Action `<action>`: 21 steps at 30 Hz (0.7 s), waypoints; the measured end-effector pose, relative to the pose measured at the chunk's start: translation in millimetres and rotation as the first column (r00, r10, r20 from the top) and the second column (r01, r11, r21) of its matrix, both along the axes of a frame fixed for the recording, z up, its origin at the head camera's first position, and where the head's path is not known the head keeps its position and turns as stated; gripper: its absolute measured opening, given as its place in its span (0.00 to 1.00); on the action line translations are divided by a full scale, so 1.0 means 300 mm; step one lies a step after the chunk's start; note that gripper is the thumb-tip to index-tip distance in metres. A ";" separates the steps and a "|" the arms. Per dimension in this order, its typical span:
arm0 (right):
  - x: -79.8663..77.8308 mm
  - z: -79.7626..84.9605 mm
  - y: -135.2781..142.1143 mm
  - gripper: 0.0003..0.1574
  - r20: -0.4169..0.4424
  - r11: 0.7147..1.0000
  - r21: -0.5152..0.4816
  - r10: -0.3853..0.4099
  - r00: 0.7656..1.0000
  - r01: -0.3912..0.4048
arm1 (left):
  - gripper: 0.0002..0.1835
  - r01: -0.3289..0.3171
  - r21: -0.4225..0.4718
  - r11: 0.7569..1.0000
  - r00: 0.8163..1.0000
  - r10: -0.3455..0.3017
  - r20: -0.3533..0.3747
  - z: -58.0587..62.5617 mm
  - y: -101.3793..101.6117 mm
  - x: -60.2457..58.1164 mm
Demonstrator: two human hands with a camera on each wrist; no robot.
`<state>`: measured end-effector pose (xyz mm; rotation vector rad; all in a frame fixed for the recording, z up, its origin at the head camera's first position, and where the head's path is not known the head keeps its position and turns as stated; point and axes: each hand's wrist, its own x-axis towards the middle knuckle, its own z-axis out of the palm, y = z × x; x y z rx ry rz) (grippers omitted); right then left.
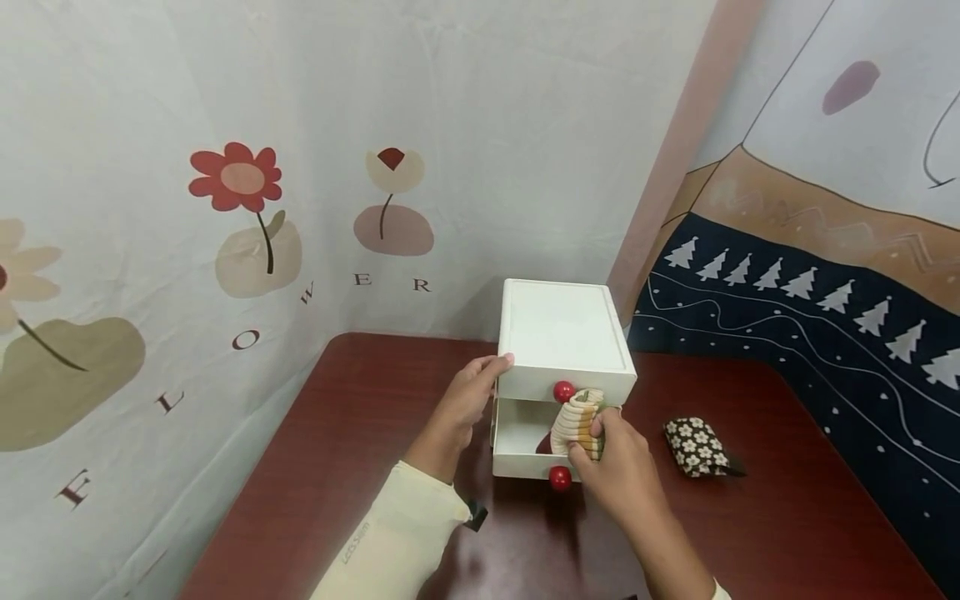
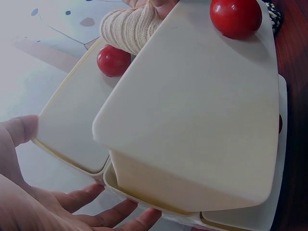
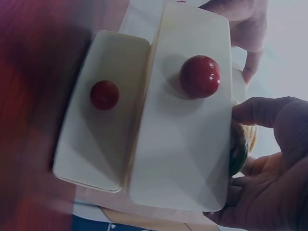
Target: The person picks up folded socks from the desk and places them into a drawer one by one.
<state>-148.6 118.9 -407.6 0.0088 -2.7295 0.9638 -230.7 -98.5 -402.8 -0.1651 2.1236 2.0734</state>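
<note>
A white drawer cabinet (image 1: 566, 325) with round red knobs stands on the table. One drawer (image 1: 517, 465) below the top one is pulled out. Over that drawer, my right hand (image 1: 622, 462) pinches a ribbed knit bundle (image 1: 576, 423) with cream, orange and dark red areas, between thumb and fingers. Part of the bundle is hidden by the hand. My left hand (image 1: 467, 400) rests on the cabinet's left side, its thumb at the upper front corner. In the left wrist view, its fingers (image 2: 113, 214) reach extended along the side wall.
A black pouch with white flowers (image 1: 693, 446) lies on the table right of the cabinet. The dark red tabletop (image 1: 360, 417) meets a printed flower curtain (image 1: 450, 167) behind and a navy tree-patterned cloth (image 1: 750, 333) at right. Under the pulled-out drawer is another closed drawer (image 3: 103, 130).
</note>
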 end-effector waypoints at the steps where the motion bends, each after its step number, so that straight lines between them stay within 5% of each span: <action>1: -0.001 0.003 -0.001 0.20 0.008 1.000 0.007 0.007 1.000 -0.007 | 0.38 0.002 0.001 1.000 1.000 -0.002 -0.003 0.000 0.001 0.001; 9: -0.027 0.023 0.006 0.21 0.021 0.994 -0.107 0.023 1.000 -0.021 | 0.39 -0.003 0.006 1.000 1.000 0.003 0.000 -0.004 0.001 0.000; 21: -0.076 0.034 0.029 0.33 0.184 0.966 -0.257 0.023 0.983 0.026 | 0.38 -0.005 0.009 1.000 1.000 0.005 0.000 -0.005 -0.001 0.007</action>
